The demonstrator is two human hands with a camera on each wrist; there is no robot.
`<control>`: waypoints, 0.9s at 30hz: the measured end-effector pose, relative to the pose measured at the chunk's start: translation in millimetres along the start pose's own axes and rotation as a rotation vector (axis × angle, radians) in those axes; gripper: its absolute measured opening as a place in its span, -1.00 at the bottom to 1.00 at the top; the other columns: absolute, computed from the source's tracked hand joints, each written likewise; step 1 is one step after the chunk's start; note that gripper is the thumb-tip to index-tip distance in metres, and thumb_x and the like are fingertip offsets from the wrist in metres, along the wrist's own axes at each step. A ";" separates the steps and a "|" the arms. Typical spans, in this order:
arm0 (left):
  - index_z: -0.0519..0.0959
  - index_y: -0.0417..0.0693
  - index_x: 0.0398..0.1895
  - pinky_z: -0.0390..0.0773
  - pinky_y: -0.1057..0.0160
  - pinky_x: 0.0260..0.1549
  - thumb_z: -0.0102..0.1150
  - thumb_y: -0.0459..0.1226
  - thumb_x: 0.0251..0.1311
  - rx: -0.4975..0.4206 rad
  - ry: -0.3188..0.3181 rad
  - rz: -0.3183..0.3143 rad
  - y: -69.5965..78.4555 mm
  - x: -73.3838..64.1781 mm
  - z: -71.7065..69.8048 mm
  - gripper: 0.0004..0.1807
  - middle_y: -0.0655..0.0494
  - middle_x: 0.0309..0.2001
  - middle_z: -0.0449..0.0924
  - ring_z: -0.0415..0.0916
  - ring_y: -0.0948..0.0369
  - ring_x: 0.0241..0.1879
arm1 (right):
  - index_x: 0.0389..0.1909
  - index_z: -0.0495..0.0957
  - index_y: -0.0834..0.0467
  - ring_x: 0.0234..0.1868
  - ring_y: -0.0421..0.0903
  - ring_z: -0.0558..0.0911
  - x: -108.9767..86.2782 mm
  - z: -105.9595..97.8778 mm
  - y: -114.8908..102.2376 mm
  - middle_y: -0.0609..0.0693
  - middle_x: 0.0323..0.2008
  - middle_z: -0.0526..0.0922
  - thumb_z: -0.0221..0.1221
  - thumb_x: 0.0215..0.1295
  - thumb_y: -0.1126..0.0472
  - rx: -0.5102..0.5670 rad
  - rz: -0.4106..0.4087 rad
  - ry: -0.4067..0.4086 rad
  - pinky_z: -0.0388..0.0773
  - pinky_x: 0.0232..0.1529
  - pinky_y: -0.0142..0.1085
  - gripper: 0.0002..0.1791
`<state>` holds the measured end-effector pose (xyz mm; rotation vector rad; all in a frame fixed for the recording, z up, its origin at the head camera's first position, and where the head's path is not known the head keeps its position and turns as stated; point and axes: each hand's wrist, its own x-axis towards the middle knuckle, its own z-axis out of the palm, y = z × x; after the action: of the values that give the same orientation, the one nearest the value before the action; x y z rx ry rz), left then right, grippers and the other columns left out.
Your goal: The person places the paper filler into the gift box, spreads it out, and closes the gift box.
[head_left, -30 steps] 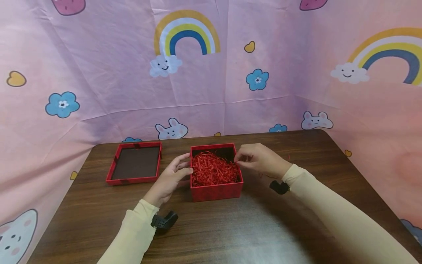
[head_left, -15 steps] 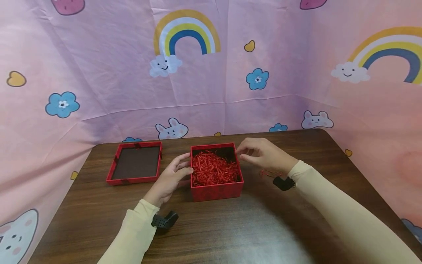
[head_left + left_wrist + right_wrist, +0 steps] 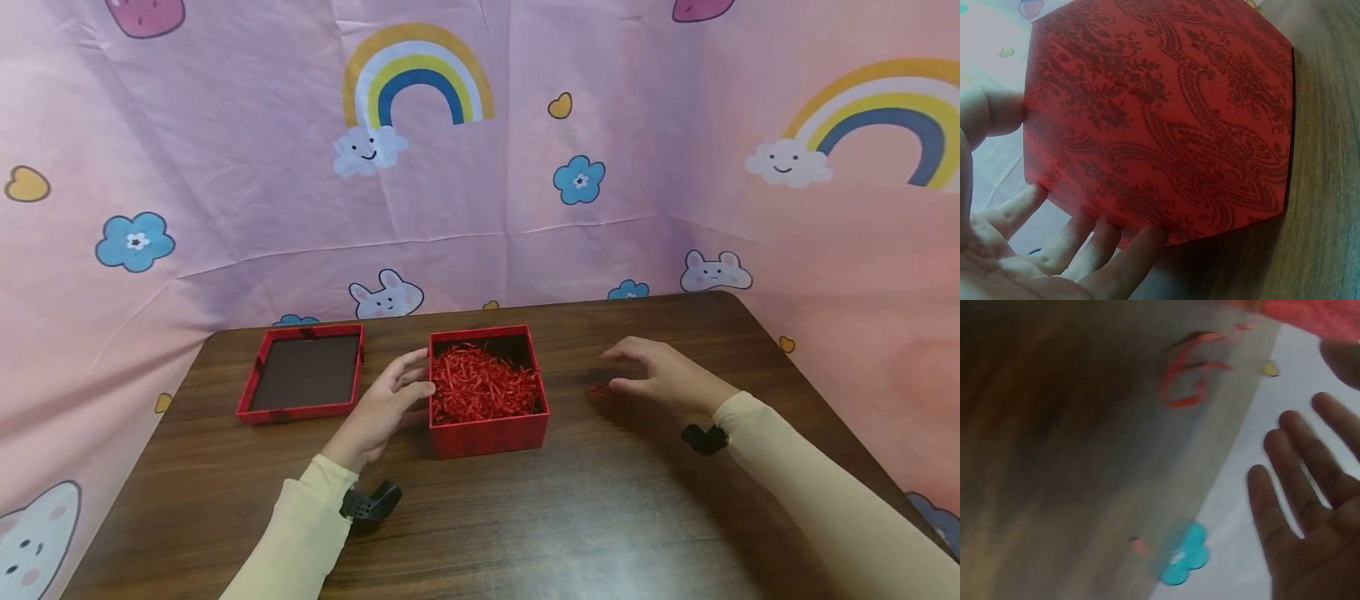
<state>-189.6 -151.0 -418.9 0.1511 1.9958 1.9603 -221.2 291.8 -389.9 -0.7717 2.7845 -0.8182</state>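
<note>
One red box lid [image 3: 300, 413] lies at the far left of the brown wooden table [image 3: 465, 525], with its dark inner side turned up. To the right of it, the left hand [image 3: 379, 412] touches the box's left side, its fingers spread apart, with the thumb at the rim. The one red patterned box [image 3: 489, 437] stands upright at the middle; it contains a heap of red shredded paper [image 3: 483, 387], and the dark lining shows at the far right corner. Right of the box, a few loose red paper strips [image 3: 597, 392] lie on the table, too blurred to count. Just beside them is the right hand [image 3: 667, 377], with thumb and fingers apart, holding nothing.
</note>
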 end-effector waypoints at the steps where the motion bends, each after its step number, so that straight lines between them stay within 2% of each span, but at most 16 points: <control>1: 0.08 0.09 0.63 0.51 -0.14 0.26 0.15 -0.20 0.47 0.000 0.000 -0.001 -0.2 -0.1 -0.2 -0.25 -0.18 0.51 0.18 0.39 -0.14 0.35 | 0.29 0.56 0.07 0.31 0.09 0.53 -1.4 2.5 4.8 0.01 0.23 0.60 0.34 0.39 0.01 -0.023 0.007 -0.008 0.48 0.29 0.15 -0.49; 6: 0.08 0.10 0.63 0.51 -0.15 0.26 0.17 -0.18 0.46 0.010 0.001 -0.006 -1.2 -0.3 -1.1 -0.24 -0.18 0.52 0.17 0.38 -0.15 0.36 | 0.29 0.56 0.21 0.18 0.12 0.58 -6.5 15.6 17.5 0.08 0.13 0.60 0.38 0.34 -0.01 -0.145 0.031 -0.052 0.53 0.20 0.16 -0.41; 10: 0.08 0.11 0.63 0.50 -0.15 0.27 0.17 -0.17 0.46 0.010 -0.006 -0.003 -2.0 0.6 -1.5 -0.24 -0.18 0.52 0.16 0.38 -0.15 0.36 | 0.24 0.60 0.25 -0.01 -0.01 0.60 -8.8 22.8 20.7 0.03 0.00 0.61 0.42 0.30 0.04 -0.192 0.031 -0.051 0.59 0.05 0.03 -0.43; 15: 0.08 0.12 0.63 0.51 -0.14 0.26 0.17 -0.18 0.46 0.005 -0.006 -0.001 -2.5 1.2 -1.5 -0.24 -0.17 0.52 0.17 0.37 -0.15 0.37 | 0.10 0.69 0.19 -0.16 -0.15 0.58 -8.4 26.5 21.0 -0.06 -0.11 0.63 0.40 0.31 0.14 -0.191 0.012 -0.007 0.58 -0.11 -0.15 -0.62; 19: 0.08 0.12 0.64 0.50 -0.15 0.27 0.17 -0.18 0.46 0.003 -0.008 -0.005 -2.2 1.0 -1.3 -0.24 -0.17 0.52 0.16 0.34 -0.15 0.39 | -0.05 0.75 0.14 -0.22 -0.20 0.61 -6.1 28.7 21.4 -0.11 -0.18 0.68 0.40 0.30 0.22 -0.184 -0.017 0.024 0.60 -0.17 -0.20 -0.78; 27: 0.07 0.11 0.64 0.47 -0.19 0.29 0.16 -0.18 0.46 0.005 -0.012 0.003 -1.0 0.9 -1.2 -0.23 -0.19 0.53 0.14 0.31 -0.17 0.41 | -0.24 0.76 0.11 -0.33 -0.28 0.61 -0.5 28.5 17.3 -0.14 -0.30 0.74 0.38 0.29 0.32 -0.163 -0.016 0.002 0.63 -0.27 -0.25 -0.92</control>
<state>-190.6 -151.9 -420.0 0.1676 1.9937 1.9523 -220.7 291.3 -423.2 -0.8187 2.8775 -0.6005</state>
